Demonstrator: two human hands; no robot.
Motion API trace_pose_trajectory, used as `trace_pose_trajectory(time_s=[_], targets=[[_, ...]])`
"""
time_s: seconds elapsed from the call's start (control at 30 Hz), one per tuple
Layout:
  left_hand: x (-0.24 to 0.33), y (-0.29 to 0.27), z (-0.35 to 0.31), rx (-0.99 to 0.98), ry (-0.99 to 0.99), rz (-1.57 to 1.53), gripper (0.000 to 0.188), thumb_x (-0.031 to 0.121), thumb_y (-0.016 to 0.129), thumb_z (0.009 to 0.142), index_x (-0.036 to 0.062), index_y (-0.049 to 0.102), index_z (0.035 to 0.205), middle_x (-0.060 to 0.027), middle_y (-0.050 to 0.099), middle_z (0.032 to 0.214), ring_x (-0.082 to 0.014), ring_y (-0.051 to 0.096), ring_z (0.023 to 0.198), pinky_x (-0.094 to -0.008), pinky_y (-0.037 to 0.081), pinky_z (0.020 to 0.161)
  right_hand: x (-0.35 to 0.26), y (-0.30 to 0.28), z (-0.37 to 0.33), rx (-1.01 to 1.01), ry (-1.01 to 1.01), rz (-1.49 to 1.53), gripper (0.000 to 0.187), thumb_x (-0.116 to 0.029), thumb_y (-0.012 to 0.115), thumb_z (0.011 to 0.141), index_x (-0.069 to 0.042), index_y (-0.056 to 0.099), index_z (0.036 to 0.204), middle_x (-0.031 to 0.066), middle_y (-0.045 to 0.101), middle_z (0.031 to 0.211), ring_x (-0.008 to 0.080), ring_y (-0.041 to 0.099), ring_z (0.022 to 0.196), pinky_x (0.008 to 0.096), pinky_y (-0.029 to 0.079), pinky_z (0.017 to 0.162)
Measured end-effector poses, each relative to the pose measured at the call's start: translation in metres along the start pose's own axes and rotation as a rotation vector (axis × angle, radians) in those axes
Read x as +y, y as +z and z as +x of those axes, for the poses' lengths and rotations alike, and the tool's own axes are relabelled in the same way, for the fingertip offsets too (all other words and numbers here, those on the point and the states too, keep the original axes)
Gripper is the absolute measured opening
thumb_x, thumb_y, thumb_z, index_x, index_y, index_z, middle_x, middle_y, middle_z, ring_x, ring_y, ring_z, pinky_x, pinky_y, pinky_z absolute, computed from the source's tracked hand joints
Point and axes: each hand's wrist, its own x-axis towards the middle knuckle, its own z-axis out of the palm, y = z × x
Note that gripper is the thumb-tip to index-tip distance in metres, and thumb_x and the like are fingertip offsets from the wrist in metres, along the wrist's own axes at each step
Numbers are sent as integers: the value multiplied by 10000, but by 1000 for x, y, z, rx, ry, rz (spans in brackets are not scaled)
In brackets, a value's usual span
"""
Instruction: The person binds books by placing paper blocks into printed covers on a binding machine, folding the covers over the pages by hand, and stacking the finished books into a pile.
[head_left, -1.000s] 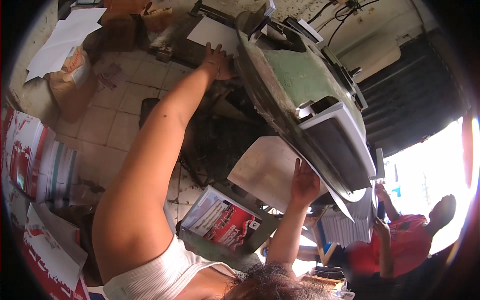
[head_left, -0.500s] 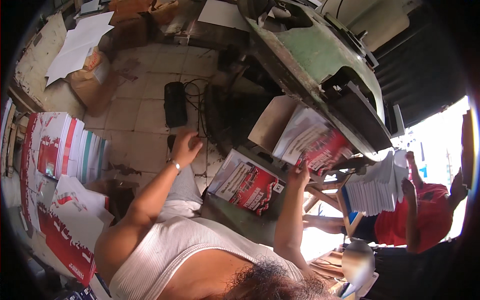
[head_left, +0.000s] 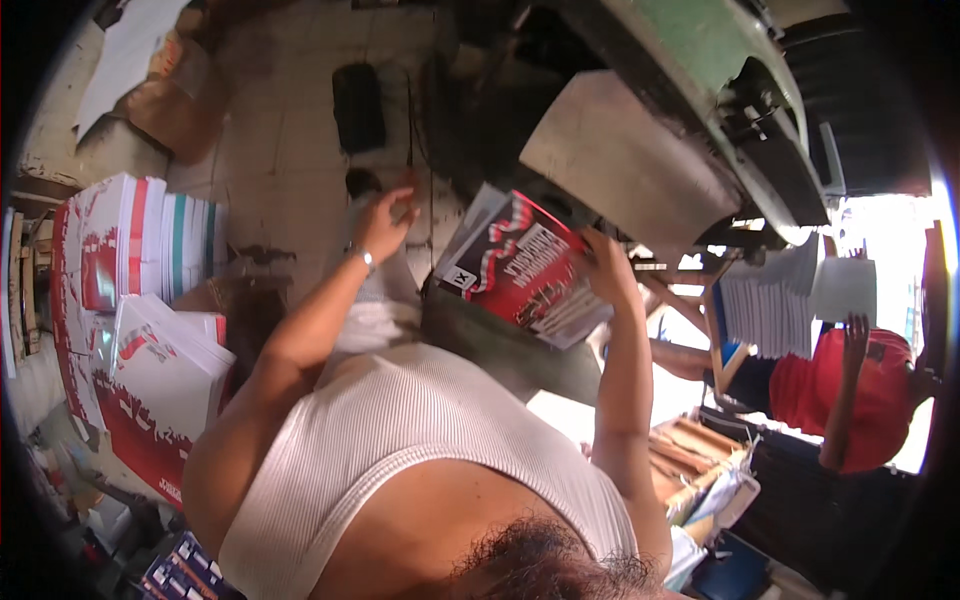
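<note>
Near one green machine, right fingers clamp one booklet, left fingers hang apart.

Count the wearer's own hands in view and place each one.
2. The left hand is left of centre, apparently empty; the right hand is at the upper right edge of the red booklet. Neither is fully hidden.

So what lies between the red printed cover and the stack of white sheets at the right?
In the head view, the right hand, at the edge of the red printed cover, comes first; then wooden bars before the stack of white sheets.
</note>
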Motion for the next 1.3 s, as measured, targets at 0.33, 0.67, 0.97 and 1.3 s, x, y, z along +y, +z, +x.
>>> trace_pose_trajectory(time_s=[0.33, 0.67, 0.97, 1.3], targets=[[83, 3, 58, -128, 239, 97, 445, 409, 711, 884, 165, 661, 1253, -137, 710, 1153, -360, 670, 1056, -418, 537, 899, 30, 74, 79, 289, -76, 91, 289, -180, 756, 771, -84, 650, 1021, 137, 679, 1026, 386, 650, 961, 463, 513, 855], [28, -10, 102, -82, 287, 27, 226, 310, 756, 845, 116, 779, 960, -122, 692, 1110, -318, 665, 1027, -386, 532, 886, -31, 91, 152, 291, -197, -100, 206, -216, 787, 735, -166, 716, 921, 65, 672, 935, 304, 646, 939, 468, 467, 860], [29, -46, 85, -18, 210, 254, 261, 342, 750, 845, 143, 786, 1009, -141, 674, 1225, -337, 646, 1104, -408, 499, 949, 46, 47, 143, 190, -97, 179, 210, -227, 819, 754, -70, 704, 832, 98, 708, 890, 289, 685, 861, 399, 523, 779], [16, -34, 69, -125, 34, 183, 267, 375, 758, 852, 156, 782, 1004, -134, 673, 1185, -323, 645, 1120, -409, 512, 945, 76, 73, 125, 246, -98, 29, 199, -239, 801, 752, -71, 708, 804, 131, 678, 832, 317, 668, 854, 407, 507, 772]])
